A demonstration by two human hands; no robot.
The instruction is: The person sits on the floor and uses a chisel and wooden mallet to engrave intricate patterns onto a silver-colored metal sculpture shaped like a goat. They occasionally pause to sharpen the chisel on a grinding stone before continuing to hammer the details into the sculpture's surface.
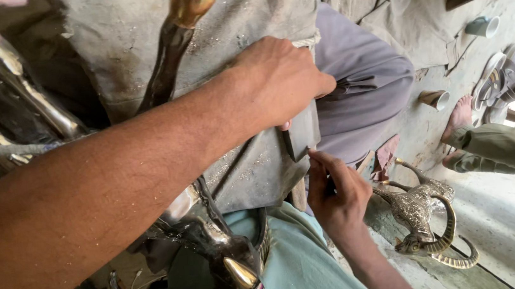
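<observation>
Centre of frame: left hand (pixel 279 81) clamped on a dark flat block (pixel 302 134), right hand (pixel 337 192) pinching its lower edge. Dark metal ram figure (pixel 218 257) rests on the lap, lower centre. Step appears preparatory; next move likely needs a firm grip.

The left hand (pixel 280 85) hides the flat tool's (pixel 303 134) upper part.

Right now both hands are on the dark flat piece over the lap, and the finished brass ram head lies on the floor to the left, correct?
Not quite: in the head view the brass ram head lies to the right. Left hand and right hand are on the dark flat piece.
</observation>
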